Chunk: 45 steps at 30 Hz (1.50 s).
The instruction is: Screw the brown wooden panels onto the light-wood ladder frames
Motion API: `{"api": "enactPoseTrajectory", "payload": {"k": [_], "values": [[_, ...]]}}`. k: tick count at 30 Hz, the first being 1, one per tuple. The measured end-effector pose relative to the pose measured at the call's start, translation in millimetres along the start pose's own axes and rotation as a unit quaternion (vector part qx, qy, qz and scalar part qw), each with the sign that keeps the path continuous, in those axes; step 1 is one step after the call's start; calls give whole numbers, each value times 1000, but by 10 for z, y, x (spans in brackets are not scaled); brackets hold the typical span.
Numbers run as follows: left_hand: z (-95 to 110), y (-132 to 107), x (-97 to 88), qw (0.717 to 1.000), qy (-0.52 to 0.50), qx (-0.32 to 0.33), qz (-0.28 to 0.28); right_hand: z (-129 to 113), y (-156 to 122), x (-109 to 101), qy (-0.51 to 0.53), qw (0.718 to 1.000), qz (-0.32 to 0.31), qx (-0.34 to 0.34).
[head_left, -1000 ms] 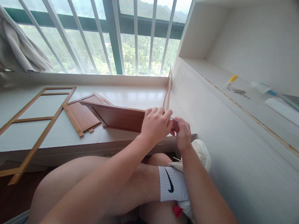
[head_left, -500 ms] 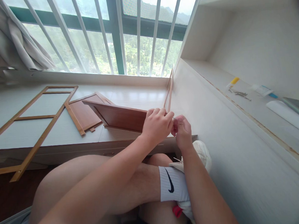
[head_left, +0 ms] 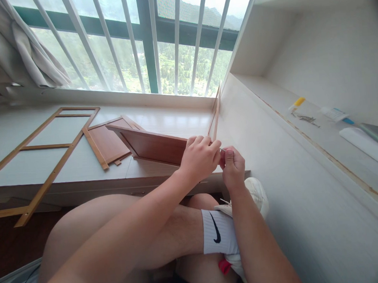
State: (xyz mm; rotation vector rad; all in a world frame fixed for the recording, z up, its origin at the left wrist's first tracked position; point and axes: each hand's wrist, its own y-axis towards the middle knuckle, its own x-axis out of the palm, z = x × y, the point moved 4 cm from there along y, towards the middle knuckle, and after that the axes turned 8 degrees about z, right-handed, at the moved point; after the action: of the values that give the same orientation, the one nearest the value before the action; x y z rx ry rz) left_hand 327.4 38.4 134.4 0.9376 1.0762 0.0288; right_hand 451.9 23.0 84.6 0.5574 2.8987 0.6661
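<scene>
Fingers of the left hand (head_left: 197,157) wrap the right end of the brown panel (head_left: 159,148), which extends leftward from them; just beside, the right hand (head_left: 233,164) pinches a thin rod (head_left: 222,149) near that end.

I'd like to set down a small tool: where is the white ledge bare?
Bare ledge shows between the tilted panel and the window sill, and between the curtain and the open frame. It is crowded where the tilted panel overlaps the flat panel in view, and near the ledge's right front, where the left hand and right hand are close together.
</scene>
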Motion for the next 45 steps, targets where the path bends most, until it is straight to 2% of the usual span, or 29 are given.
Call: {"api": "enactPoseTrajectory", "payload": {"k": [4, 9, 14, 19, 27, 34, 39, 45], "values": [[14, -9, -4, 1000, -2, 4, -1, 8, -34, 83, 65, 998, -21, 2], [11, -11, -5, 1000, 1, 7, -4, 35, -25, 104, 112, 992, -28, 55], [0, -11, -1, 1000, 6, 4, -2, 90, -3, 94, 100, 994, -14, 49], [14, -18, -8, 1000, 5, -3, 3, 133, 7, 65, 75, 995, 30, 49], [10, -16, -7, 1000, 22, -12, 8, 156, 47, 68, 98, 993, -13, 69], [19, -20, 5, 999, 31, -12, 10, 173, 49, 7, 81, 994, 11, 78], [20, -24, 3, 999, 35, -15, 10, 153, 59, -85, 72, 995, 41, 51], [11, -29, -3, 999, 31, -15, 14, 69, 29, -133, 19, 999, 31, -10]]}}
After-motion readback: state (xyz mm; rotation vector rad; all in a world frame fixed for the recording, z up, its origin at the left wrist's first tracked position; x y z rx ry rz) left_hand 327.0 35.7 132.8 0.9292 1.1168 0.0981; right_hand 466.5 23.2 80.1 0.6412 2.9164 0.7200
